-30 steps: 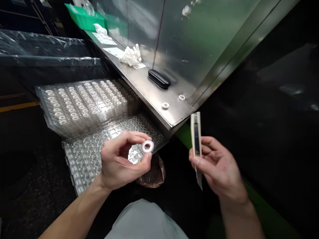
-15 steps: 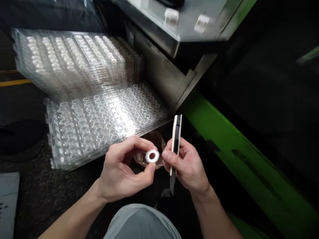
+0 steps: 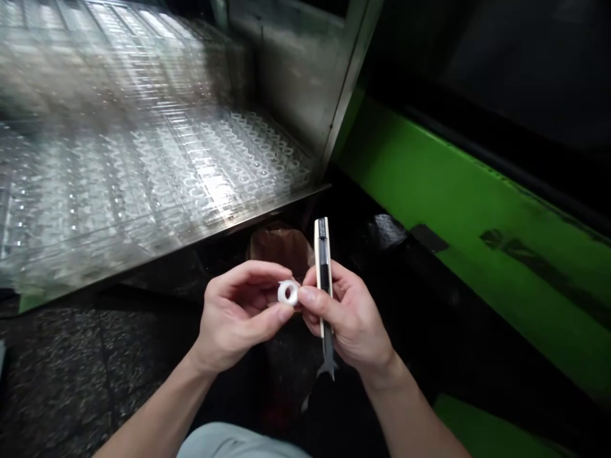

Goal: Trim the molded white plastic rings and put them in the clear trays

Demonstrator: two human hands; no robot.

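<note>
A small white plastic ring (image 3: 287,292) is pinched between the thumb and fingertips of my left hand (image 3: 241,312). My right hand (image 3: 351,312) is closed round a utility knife (image 3: 323,280), which stands nearly upright with its blade pointing down. The right thumb and fingertips also reach the ring's right side and seem to touch it. Below the ring, the rest of the right fingers are partly hidden behind the knife.
Clear plastic trays with rows of round pockets (image 3: 157,184) lie at the left, taller stacks behind them. A brownish plastic bag (image 3: 281,248) is beyond my hands. A metal panel (image 3: 286,70) and a green machine beam (image 3: 429,184) bound the right side.
My view has swung down and to the right. The ring has turned and now meets the right fingertips, where a small gap was before. Both hands keep their holds.
</note>
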